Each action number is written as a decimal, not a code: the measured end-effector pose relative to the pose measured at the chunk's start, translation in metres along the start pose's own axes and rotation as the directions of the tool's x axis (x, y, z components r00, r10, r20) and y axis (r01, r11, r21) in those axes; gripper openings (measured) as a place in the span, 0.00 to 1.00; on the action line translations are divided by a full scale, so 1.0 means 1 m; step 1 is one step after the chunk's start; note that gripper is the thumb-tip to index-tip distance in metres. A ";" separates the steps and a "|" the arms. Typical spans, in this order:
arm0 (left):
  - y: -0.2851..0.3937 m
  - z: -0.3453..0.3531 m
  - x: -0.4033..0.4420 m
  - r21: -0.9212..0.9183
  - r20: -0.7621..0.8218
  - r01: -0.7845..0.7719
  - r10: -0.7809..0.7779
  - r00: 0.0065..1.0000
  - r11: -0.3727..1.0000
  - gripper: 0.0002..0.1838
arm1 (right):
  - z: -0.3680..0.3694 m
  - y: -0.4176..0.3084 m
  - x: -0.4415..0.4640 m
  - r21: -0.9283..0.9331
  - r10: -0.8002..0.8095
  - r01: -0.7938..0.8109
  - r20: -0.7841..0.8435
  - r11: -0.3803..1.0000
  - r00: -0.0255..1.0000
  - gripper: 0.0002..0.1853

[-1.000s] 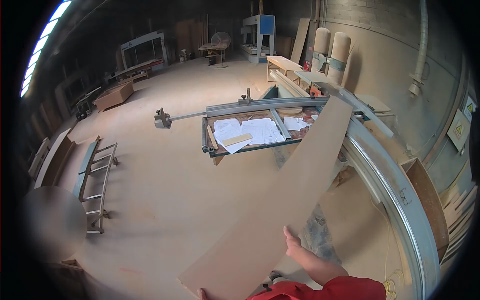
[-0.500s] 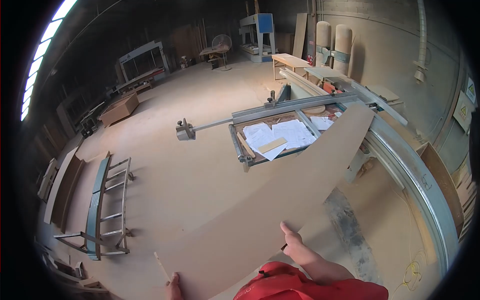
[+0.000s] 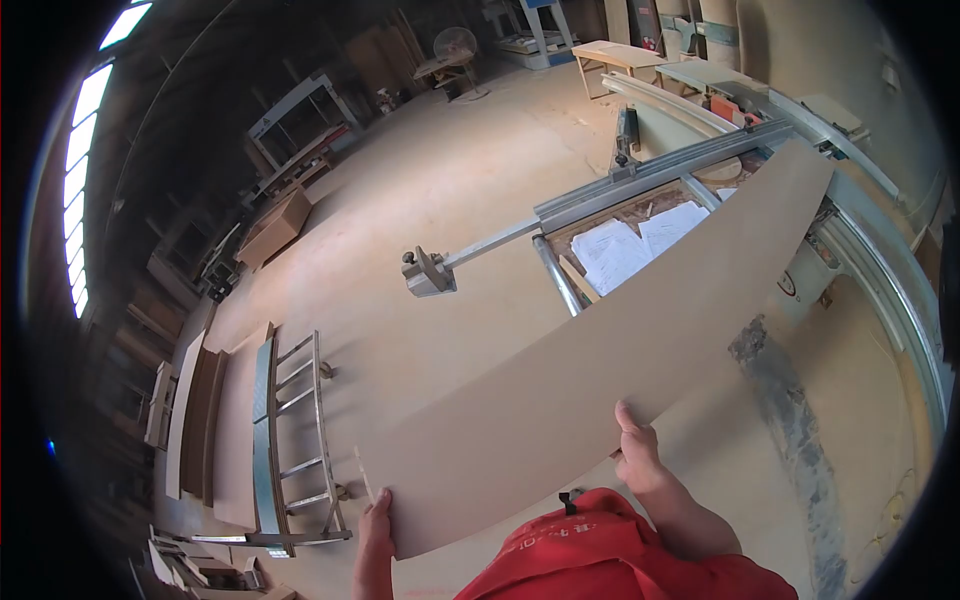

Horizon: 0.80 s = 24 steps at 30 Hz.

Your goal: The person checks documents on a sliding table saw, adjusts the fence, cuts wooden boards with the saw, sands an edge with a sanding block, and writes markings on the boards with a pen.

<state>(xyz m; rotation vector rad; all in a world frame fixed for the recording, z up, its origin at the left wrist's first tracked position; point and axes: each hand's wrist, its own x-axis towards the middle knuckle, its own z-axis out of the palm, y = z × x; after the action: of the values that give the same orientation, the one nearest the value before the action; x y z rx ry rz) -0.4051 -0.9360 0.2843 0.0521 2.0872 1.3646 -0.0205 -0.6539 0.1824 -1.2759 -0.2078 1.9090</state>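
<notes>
A long, flat brown board (image 3: pixel 590 350) stretches from the person's body up to the sliding-table saw (image 3: pixel 660 180), where its far end lies over the machine. My left hand (image 3: pixel 376 525) grips the near left corner, thumb on top and the other fingers hidden beneath. Along the near right edge, my right hand (image 3: pixel 637 448) holds the board with the thumb on its upper face. Papers (image 3: pixel 615 255) lie on the saw's side table, partly covered by the board.
A wheeled metal rack (image 3: pixel 318 430) stands at the left beside stacked panels (image 3: pixel 235 430). The stop block (image 3: pixel 428 272) juts out on the saw's fence. An open wooden box (image 3: pixel 275 228), a fan (image 3: pixel 455 45) and a wooden table (image 3: pixel 615 54) are farther back.
The view has turned left, so the saw appears farther right. The board's near end has swung up and left relative to the saw's table and now covers more papers. Both hands still hold it.
</notes>
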 end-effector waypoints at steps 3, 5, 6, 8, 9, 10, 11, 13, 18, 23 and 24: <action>0.051 0.047 0.042 -0.004 0.125 -0.003 0.004 0.992 1.000 0.32 | 0.046 -0.023 0.046 0.018 -0.029 0.030 -0.078 0.999 0.997 0.27; 0.068 0.073 0.092 0.019 0.138 0.022 -0.025 0.990 1.000 0.34 | 0.076 -0.032 0.079 0.046 -0.038 0.044 -0.127 0.998 0.991 0.27; 0.076 0.087 0.119 0.023 0.156 0.031 -0.034 0.987 0.999 0.34 | 0.090 -0.034 0.097 0.071 -0.048 0.060 -0.151 0.996 0.987 0.28; 0.087 0.114 0.173 0.023 0.214 0.046 -0.050 0.975 0.999 0.36 | 0.111 -0.030 0.137 0.149 -0.045 0.065 -0.136 0.987 0.990 0.28; 0.093 0.127 0.201 0.018 0.255 0.055 -0.057 0.965 0.998 0.37 | 0.125 -0.022 0.156 0.195 -0.030 0.055 -0.126 0.979 0.992 0.28; 0.096 0.140 0.228 0.009 0.297 0.066 -0.065 0.953 0.998 0.37 | 0.140 -0.015 0.176 0.238 -0.020 0.047 -0.117 0.970 0.993 0.28; 0.096 0.156 0.252 0.040 0.283 0.068 -0.076 0.956 0.997 0.38 | 0.154 -0.008 0.195 0.277 -0.009 0.039 -0.110 0.960 0.994 0.28; 0.108 0.186 0.305 0.107 0.260 0.065 -0.091 0.961 0.992 0.40 | 0.193 0.013 0.227 0.308 0.052 -0.012 -0.120 0.951 0.991 0.29; 0.109 0.242 0.421 0.172 0.324 0.198 -0.245 0.914 0.965 0.44 | 0.260 0.071 0.314 0.285 0.132 -0.096 -0.113 0.954 0.985 0.31; 0.119 0.262 0.510 0.513 0.373 -0.030 -0.192 0.908 0.858 0.46 | 0.293 0.069 0.359 0.280 0.158 -0.109 -0.159 0.954 0.975 0.35; 0.135 0.268 0.511 0.689 0.351 -0.233 -0.034 0.936 0.686 0.46 | 0.303 0.064 0.360 0.280 0.165 -0.113 -0.170 0.953 0.972 0.35</action>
<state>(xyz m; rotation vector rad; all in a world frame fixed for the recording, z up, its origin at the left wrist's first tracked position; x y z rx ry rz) -0.7120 -0.4714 0.0803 0.6999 2.1996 0.4356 -0.3636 -0.3581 0.0410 -1.3047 0.2405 1.8422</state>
